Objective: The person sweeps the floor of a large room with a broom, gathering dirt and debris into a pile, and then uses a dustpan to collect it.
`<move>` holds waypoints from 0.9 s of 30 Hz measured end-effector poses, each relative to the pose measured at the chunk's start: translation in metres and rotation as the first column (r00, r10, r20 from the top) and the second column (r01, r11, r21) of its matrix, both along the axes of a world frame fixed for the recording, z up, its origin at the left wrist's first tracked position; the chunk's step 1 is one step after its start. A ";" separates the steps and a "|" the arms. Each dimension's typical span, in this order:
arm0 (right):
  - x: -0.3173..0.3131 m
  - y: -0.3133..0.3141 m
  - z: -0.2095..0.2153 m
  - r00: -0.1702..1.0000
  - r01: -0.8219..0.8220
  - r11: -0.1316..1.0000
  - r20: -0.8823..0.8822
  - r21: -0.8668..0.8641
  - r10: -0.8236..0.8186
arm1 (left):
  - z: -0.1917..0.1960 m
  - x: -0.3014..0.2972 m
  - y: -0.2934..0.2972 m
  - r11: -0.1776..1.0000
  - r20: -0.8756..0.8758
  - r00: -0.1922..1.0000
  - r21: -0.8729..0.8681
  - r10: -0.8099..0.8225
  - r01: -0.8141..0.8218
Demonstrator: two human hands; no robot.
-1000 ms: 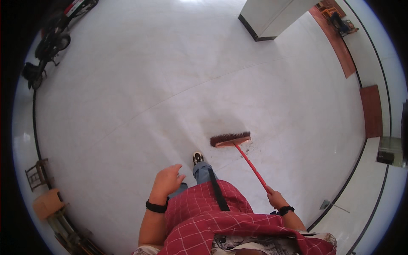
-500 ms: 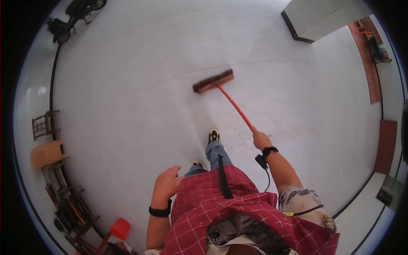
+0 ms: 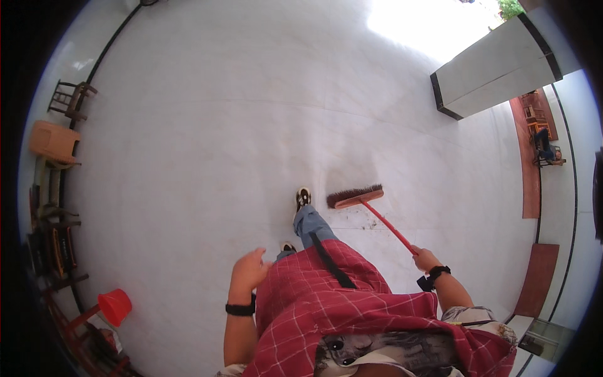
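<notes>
My right hand (image 3: 426,259) is wrapped round the red handle of a push broom (image 3: 355,198). The broom's wide head, a brown block with dark bristles, rests on the floor just right of my forward shoe, bristles facing away from me. Small bits of dirt (image 3: 370,226) lie on the pale floor (image 3: 207,157) close behind the head. My left hand (image 3: 250,270) hangs beside the red checked apron (image 3: 326,276) with its fingers apart, holding nothing. Dark bands circle both wrists.
Along the left wall stand a small wooden chair (image 3: 72,99), a tan stool (image 3: 55,141), several stacked seats and a red bucket (image 3: 115,307). At the far right rises a square pale pillar (image 3: 496,69) with dark trim. Reddish-brown boards (image 3: 537,279) lean along the right wall.
The broom has been drawn back towards me and to the right, from the floor ahead to beside my foot. My right hand has come back with it. The view has shifted.
</notes>
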State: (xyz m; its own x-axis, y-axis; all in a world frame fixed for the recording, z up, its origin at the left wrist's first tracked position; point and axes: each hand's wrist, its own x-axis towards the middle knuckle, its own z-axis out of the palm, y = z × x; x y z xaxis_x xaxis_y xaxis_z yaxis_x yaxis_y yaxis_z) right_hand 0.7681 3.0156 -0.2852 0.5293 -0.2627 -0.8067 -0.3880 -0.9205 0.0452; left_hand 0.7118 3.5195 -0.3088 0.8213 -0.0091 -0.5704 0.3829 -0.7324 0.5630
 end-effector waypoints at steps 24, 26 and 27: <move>0.012 -0.042 -0.162 0.660 -0.747 0.663 0.181 0.051 0.729 | 0.021 -0.179 -0.143 0.922 -0.077 0.928 0.169 0.364 -0.348; -0.006 -0.116 -0.152 0.671 -0.735 0.677 0.188 0.038 0.718 | 0.012 -0.162 -0.186 0.925 -0.170 0.914 0.155 0.370 -0.346; -0.013 -0.145 -0.144 0.680 -0.728 0.685 0.153 0.025 0.717 | 0.011 -0.153 -0.209 0.933 -0.249 0.899 0.090 0.360 -0.349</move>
